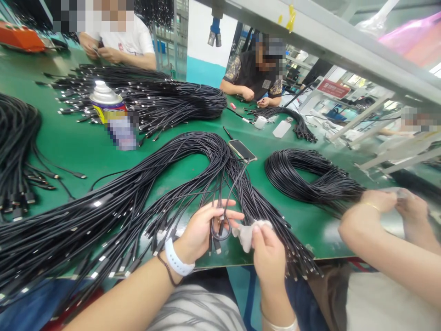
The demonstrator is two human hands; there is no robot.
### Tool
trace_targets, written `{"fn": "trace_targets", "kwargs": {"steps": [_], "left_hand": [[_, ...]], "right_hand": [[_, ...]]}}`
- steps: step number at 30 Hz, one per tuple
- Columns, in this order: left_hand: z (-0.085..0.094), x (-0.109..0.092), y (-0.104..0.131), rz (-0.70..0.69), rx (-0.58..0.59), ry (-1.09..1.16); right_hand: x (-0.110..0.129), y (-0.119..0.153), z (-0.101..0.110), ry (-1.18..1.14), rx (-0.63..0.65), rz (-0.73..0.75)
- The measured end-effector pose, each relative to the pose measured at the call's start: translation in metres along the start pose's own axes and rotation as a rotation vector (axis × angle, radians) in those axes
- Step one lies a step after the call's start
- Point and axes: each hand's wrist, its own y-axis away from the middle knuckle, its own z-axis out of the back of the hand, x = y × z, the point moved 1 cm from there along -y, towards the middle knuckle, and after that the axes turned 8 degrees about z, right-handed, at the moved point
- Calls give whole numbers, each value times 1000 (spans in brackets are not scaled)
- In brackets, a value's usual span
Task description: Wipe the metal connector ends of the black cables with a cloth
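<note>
My left hand (203, 230), with a pale band at its wrist, holds a few black cables (220, 184) between thumb and fingers, and one of them curls in a small loop below the fingers. Just to its right, my right hand (268, 248) pinches a crumpled white cloth (247, 234), close to the fingertips of my left hand. A large bundle of black cables (138, 184) arches over the green table (131, 158), its connector ends spread at the lower left and at the lower right behind my right hand.
A spray can (108, 103) stands by another cable pile (179, 99). Behind my hands lies a phone (243, 150). A coiled bundle (292, 179) is on the right, near a co-worker's hands (396, 202). Two people sit across the table. A metal frame (324, 41) crosses above.
</note>
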Motion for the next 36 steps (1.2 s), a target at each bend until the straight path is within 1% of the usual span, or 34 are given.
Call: {"fn": "trace_targets", "kwargs": {"steps": [3, 6, 9, 11, 13, 15, 17, 18, 19, 21, 23, 25, 27, 28, 31, 33, 36], "left_hand": [[-2, -2, 2, -27, 1, 44], [-1, -3, 3, 1, -3, 75], [2, -4, 2, 8, -38, 67], [4, -4, 2, -12, -57, 49], [4, -4, 1, -16, -68, 37], [5, -4, 0, -8, -71, 38], [5, -4, -1, -11, -68, 42], [4, -3, -1, -20, -64, 41], [5, -3, -2, -30, -62, 38], [5, -1, -3, -42, -64, 16], [7, 0, -5, -30, -71, -22], [8, 2, -7, -3, -74, -66], [8, 4, -8, 10, -76, -105], [8, 4, -9, 4, -79, -129], [7, 3, -9, -33, -98, -222], [6, 2, -8, -100, -139, -323], [7, 0, -7, -201, -241, -499]], "right_hand": [[4, 7, -7, 156, 144, 90], [10, 13, -24, 237, 294, 186], [21, 12, -39, 339, 453, 267], [30, 8, -42, 375, 539, 314], [36, 2, -38, 333, 632, 357], [38, -3, -28, 238, 737, 364], [35, -7, -14, 141, 810, 328], [32, -8, -6, 97, 819, 296], [28, -8, 1, 48, 810, 257], [20, -8, 14, -81, 754, 148], [14, -7, 21, -245, 667, 33], [12, -6, 24, -391, 553, -27], [11, -5, 21, -479, 442, -29], [10, -4, 19, -504, 406, -25], [1, 0, 9, -576, 368, -50], [-7, 3, 4, -645, 335, -78], [-13, 6, 2, -771, 272, -134]]}}
